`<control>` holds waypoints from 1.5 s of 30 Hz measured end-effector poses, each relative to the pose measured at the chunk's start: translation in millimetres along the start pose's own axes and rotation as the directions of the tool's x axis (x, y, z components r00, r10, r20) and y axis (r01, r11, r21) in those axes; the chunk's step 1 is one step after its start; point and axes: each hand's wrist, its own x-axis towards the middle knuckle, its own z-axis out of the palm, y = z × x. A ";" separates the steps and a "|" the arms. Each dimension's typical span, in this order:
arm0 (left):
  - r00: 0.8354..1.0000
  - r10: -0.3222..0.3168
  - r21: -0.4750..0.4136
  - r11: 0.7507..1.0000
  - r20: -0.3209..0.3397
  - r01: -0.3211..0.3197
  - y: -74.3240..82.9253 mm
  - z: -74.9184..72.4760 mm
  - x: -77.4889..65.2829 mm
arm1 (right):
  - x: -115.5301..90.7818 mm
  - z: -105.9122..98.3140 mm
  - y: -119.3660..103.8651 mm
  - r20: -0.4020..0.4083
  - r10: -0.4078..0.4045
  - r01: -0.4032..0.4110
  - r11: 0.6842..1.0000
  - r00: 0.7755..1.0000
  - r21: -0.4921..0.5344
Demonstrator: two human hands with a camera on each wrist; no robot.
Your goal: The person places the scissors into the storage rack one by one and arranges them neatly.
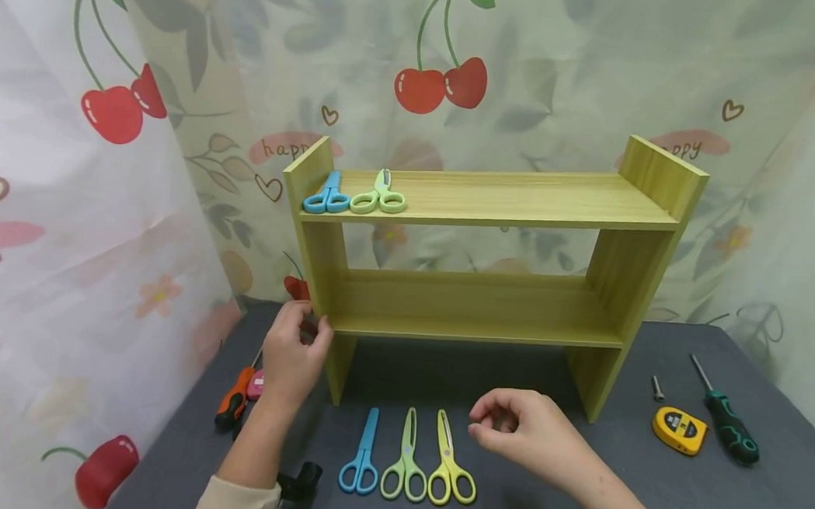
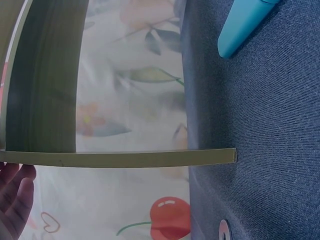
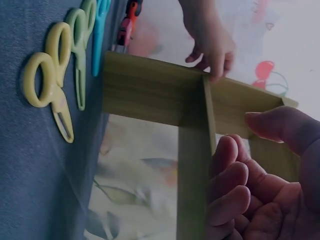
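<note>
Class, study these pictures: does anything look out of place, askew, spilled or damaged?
Nothing stands out. The wooden shelf stands upright, two pairs of scissors lie neatly on its top board, and three more pairs form a tidy row in front. No spill or damage shows, though the pink item at left is partly hidden.

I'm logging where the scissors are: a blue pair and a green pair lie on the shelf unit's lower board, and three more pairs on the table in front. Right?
Not quite: the head view shows the blue pair and the green pair on the upper board, not the lower board. Three more pairs do lie on the table in front.
</note>
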 end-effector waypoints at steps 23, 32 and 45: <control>1.000 -0.022 -0.017 1.000 0.007 0.022 2.1 -0.9 0.3 | 12.7 34.2 35.1 0.170 0.024 -0.016 0.999 0.985 -0.046; 1.000 -0.017 -0.014 1.000 0.004 0.017 0.7 -0.6 -0.1 | 16.4 46.2 50.7 0.191 0.038 -0.027 0.998 0.981 -0.062; 1.000 -0.005 -0.001 1.000 0.006 0.005 2.5 -1.9 0.9 | 17.3 56.8 72.7 0.203 0.055 -0.032 0.993 0.978 -0.113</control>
